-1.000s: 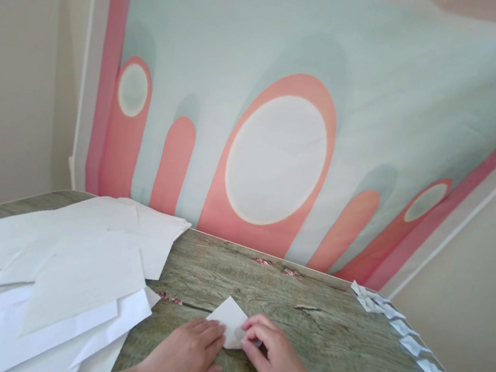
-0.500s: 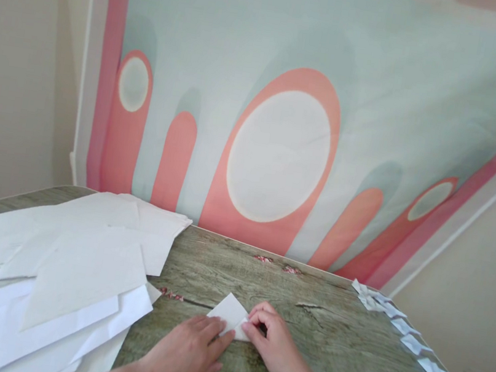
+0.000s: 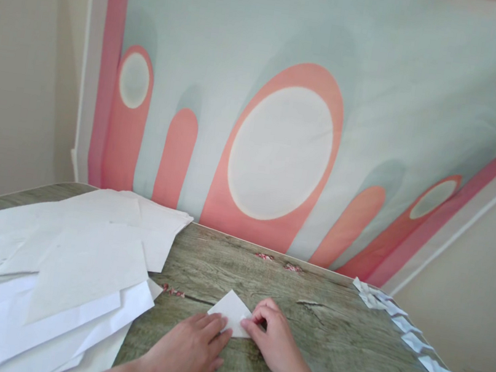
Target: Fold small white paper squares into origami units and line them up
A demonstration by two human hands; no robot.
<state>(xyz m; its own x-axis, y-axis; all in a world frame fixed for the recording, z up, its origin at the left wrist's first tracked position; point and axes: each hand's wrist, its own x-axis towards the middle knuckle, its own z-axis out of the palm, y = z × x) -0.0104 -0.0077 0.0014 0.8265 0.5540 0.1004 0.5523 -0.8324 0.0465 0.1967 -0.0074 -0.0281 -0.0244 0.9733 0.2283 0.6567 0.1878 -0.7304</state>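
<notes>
here's the small folded white paper (image 3: 232, 309), flat on the wood-patterned table (image 3: 297, 355), one corner pointing away from the person. the left hand (image 3: 189, 348) presses its near left side with fingertips, palm down, not gripping. the right hand (image 3: 270, 335) pinches the right corner, thumb and finger nearly closed on it. off to the left, loose white sheets (image 3: 91, 268) overlap; along the right edge, a row of small folded pieces (image 3: 435, 367); behind, a patterned cloth (image 3: 230, 53).

hands (image 3: 185, 354) (image 3: 274, 342): 2 | held paper (image 3: 230, 308): 1 | folded pieces (image 3: 435, 368): at least 6 | loose sheets (image 3: 91, 268): several
</notes>
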